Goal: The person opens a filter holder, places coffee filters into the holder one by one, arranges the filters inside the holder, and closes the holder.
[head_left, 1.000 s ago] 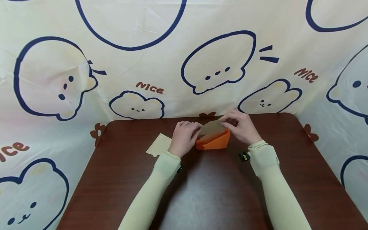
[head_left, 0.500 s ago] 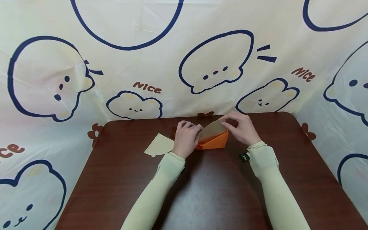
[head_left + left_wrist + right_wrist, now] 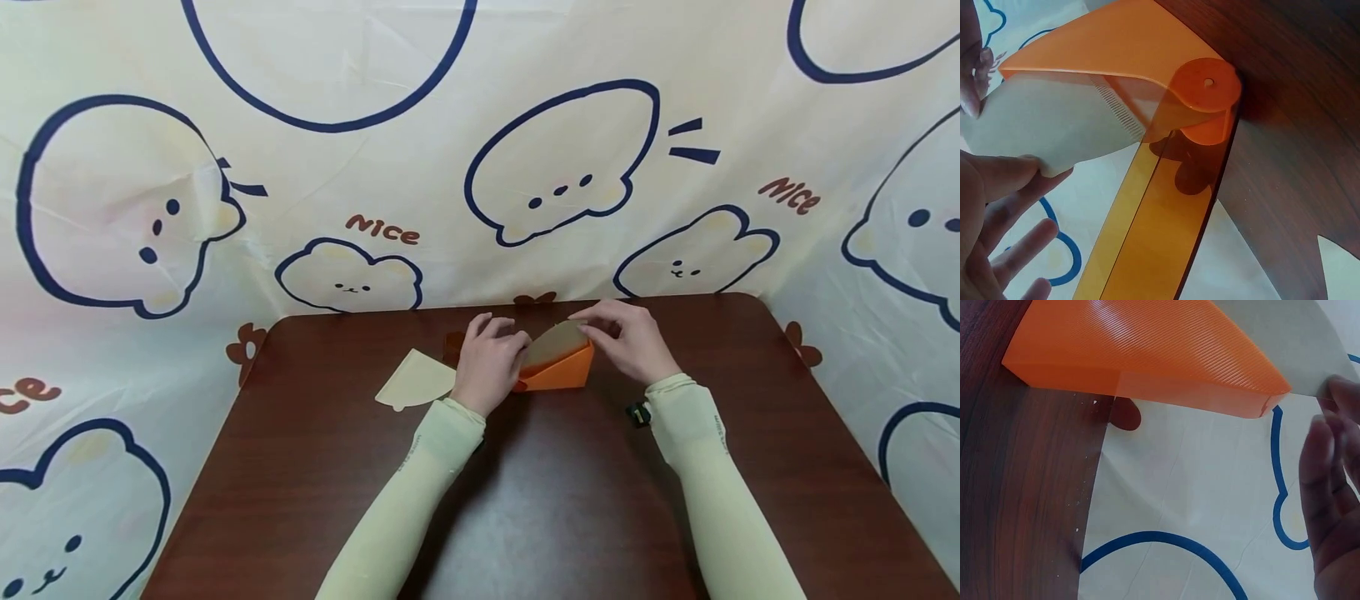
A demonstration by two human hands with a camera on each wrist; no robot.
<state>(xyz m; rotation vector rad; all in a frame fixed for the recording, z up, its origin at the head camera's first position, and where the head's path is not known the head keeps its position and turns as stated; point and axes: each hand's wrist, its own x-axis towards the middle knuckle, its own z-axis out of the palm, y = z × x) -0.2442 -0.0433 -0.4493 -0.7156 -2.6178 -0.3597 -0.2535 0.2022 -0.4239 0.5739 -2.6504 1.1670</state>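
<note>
An orange box (image 3: 562,372) with ribbed sides stands near the table's back edge. Its see-through amber lid (image 3: 1169,219) is swung open on a round hinge at the left end. A pale brown paper coffee filter (image 3: 1041,125) with a crimped seam sits partly inside the box, its curved edge sticking out above. My left hand (image 3: 487,367) pinches the filter's near edge between thumb and index finger, the other fingers spread. At the filter's opposite corner, my right hand (image 3: 633,342) pinches the paper with thumb and fingertips. The filter's lower part is hidden within the box.
Another pale paper filter (image 3: 414,380) lies flat on the dark wooden table (image 3: 555,500), left of my left hand. A patterned cloth (image 3: 450,167) hangs directly behind the table and along both sides.
The paper filter has sunk a little lower into the box, both hands following it down. My left hand has shifted slightly right, showing more of the amber lid.
</note>
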